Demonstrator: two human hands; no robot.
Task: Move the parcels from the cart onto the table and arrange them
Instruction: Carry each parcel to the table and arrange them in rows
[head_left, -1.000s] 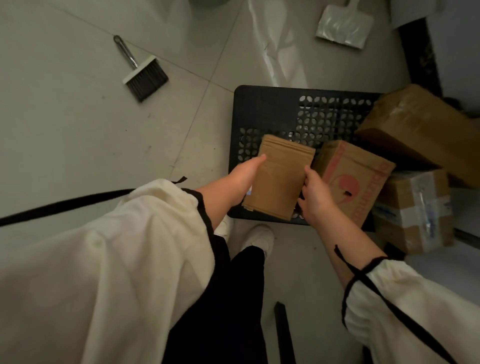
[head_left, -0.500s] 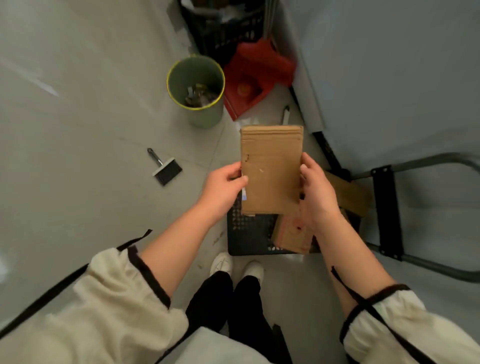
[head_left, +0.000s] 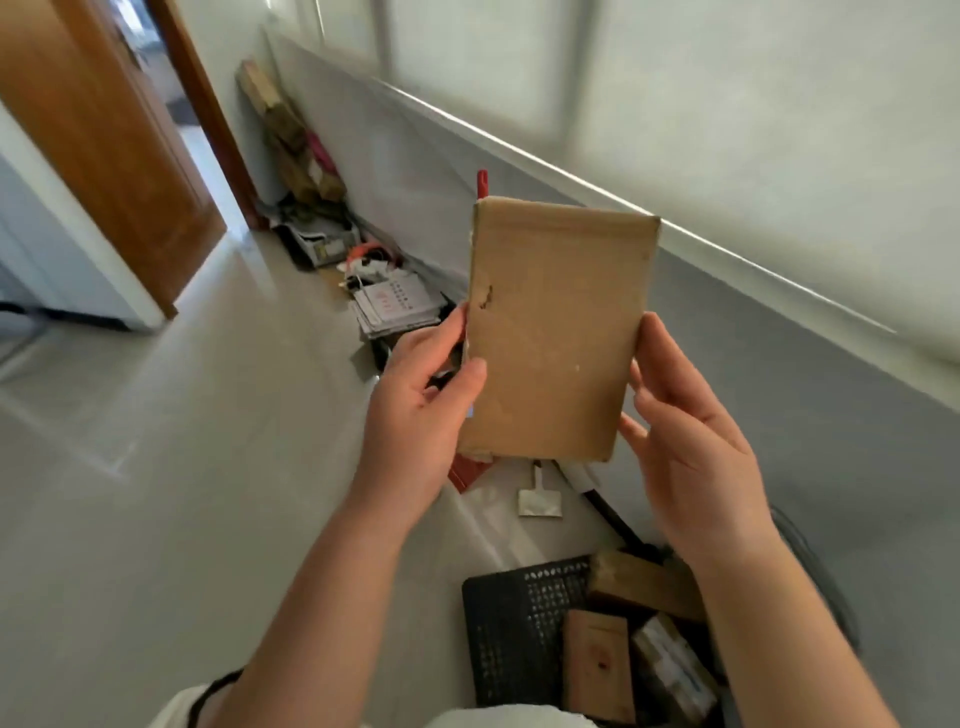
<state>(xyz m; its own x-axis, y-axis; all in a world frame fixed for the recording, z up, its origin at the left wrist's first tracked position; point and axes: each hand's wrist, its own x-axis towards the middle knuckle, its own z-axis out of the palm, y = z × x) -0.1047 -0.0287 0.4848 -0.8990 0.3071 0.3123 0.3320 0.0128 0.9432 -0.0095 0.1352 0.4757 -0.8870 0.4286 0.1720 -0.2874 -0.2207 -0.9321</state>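
Note:
A flat brown cardboard parcel (head_left: 558, 327) is held upright in front of me, well above the floor. My left hand (head_left: 415, 410) grips its left edge, thumb on the front face. My right hand (head_left: 680, 436) holds its right edge with the fingers curled behind it. Far below, at the bottom of the view, lies the black perforated cart deck (head_left: 511, 618) with three more cardboard parcels on it: a brown one (head_left: 644, 579), a red-printed one (head_left: 597, 665) and a taped one (head_left: 670, 670).
A grey table or counter surface (head_left: 810, 395) with a pale edge runs along the right. Clutter of boxes and papers (head_left: 332, 228) lines the wall base ahead. A wooden door (head_left: 109, 150) stands open at left. A white dustpan (head_left: 540, 501) lies on the floor.
The parcel has been lifted from the cart to chest height in both hands. My view has swung up from the floor and cart to the corridor and the table edge.

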